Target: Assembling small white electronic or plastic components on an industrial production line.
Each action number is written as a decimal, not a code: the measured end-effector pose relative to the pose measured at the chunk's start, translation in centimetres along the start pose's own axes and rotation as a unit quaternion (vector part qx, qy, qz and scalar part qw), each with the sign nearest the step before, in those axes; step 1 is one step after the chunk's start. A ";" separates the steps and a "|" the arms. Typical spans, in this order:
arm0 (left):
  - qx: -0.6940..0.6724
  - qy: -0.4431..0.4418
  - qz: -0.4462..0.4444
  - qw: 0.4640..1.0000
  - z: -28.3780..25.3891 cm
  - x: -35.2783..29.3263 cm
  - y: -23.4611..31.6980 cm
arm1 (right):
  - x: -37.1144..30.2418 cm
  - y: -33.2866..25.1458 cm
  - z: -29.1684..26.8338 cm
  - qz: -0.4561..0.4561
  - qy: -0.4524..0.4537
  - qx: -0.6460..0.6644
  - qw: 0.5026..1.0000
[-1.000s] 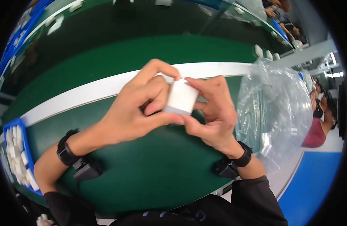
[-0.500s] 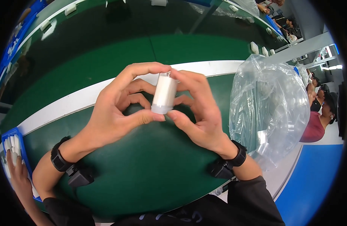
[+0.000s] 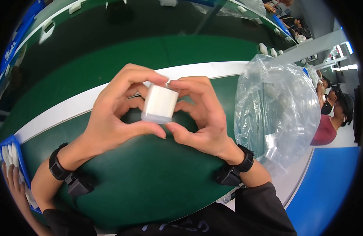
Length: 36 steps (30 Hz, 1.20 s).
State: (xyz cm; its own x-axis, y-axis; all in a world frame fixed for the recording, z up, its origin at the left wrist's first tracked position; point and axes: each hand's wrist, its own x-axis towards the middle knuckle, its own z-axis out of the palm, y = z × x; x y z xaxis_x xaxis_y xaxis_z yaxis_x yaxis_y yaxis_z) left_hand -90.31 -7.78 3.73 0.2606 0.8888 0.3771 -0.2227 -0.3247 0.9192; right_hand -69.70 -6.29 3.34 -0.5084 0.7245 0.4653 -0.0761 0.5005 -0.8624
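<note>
Between both hands, above the green work surface (image 3: pixel 150 177), is a small white power adapter (image 3: pixel 161 103), boxy with rounded edges and a greyish translucent band at its near end. My left hand (image 3: pixel 118 106) curls round its left side, index fingertip at the far end, thumb below the near end. My right hand (image 3: pixel 205 112) holds it from the right, index finger at the far end and thumb by the near right corner. A small shiny bit shows between the index fingertips, too blurred to make out. The adapter is tilted slightly.
A large clear plastic bag (image 3: pixel 284 114) lies at the right. At the left, another person's hand (image 3: pixel 17 183) reaches into a blue tray (image 3: pixel 19 151) of white pieces. Beyond a white rail (image 3: pixel 67 104) runs a dark green belt (image 3: pixel 122 51) with white blocks along its far edge.
The adapter has been turned, from a narrow side to a broad face toward me, and has shifted a little left and nearer. My left thumb has slid off its near end.
</note>
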 end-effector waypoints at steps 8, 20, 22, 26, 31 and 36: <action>0.260 0.055 0.044 0.963 -0.6 0.2 -1.1 | 0.2 -0.1 -0.2 0.029 -0.006 -0.091 0.995; 0.537 0.010 0.023 0.843 -1.6 0.7 -0.3 | -5.4 -5.5 -15.5 0.238 0.109 -0.487 0.833; 0.578 -0.028 -0.017 0.815 0.1 1.0 -0.2 | -8.2 -5.0 -19.2 0.235 0.089 -0.528 0.811; 0.583 0.029 0.032 0.811 -0.9 0.3 -0.3 | -8.2 -4.9 -21.0 0.233 0.098 -0.678 0.690; 0.556 0.010 0.036 0.830 -2.2 -1.0 -1.3 | -7.3 -3.1 -20.9 0.435 0.066 -0.627 0.643; 0.473 -0.002 0.104 0.875 -0.8 -0.2 -2.4 | -19.8 2.4 -38.8 0.134 0.102 -0.747 0.643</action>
State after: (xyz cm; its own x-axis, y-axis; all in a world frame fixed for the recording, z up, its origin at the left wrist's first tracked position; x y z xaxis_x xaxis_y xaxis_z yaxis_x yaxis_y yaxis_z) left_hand -90.55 -6.93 1.37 0.3105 0.7775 0.5468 0.6109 -0.6039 0.5119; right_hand -26.52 -1.03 -0.22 -0.1970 0.8503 0.4880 0.9774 0.1314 0.1655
